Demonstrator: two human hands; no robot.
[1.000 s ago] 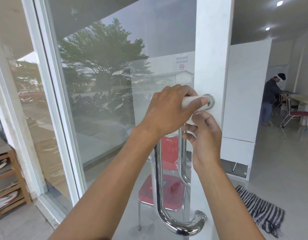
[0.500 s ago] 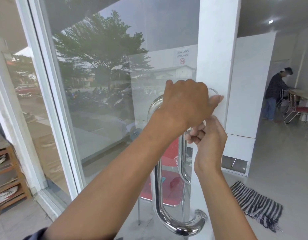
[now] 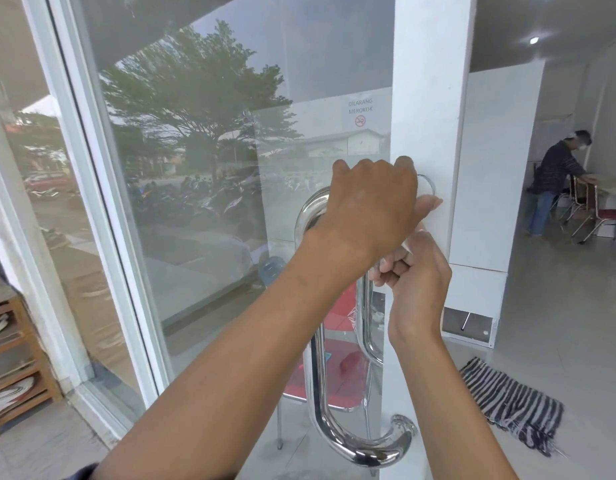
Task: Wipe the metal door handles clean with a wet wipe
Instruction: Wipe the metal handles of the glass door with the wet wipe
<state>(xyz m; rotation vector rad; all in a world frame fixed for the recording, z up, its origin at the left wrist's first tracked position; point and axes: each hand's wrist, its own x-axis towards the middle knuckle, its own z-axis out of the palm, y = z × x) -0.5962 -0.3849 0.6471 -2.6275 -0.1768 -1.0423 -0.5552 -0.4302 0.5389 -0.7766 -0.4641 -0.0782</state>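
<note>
A chrome door handle point(image 3: 319, 393) runs down the glass door and curves into a lower mount point(image 3: 400, 434). My left hand point(image 3: 372, 209) wraps over the handle's top bend, next to the round upper mount point(image 3: 428, 184) on the white door frame. The wet wipe is almost wholly hidden under that hand. A pale bit of wet wipe point(image 3: 408, 244) shows between the two hands. My right hand point(image 3: 421, 282) sits just below with its fingers curled, and seems to pinch that pale end. A second chrome handle point(image 3: 366, 317) shows through the glass.
A red chair point(image 3: 334, 375) stands behind the glass. A striped cloth point(image 3: 511, 407) lies on the floor to the right. Far right, a person point(image 3: 556, 181) leans over a table with chairs. A wooden shelf point(image 3: 12, 375) stands at the left edge.
My left hand has turned and slid along the top bend toward the mount, so it now covers the white wipe seen earlier. My right hand stays just beneath it.
</note>
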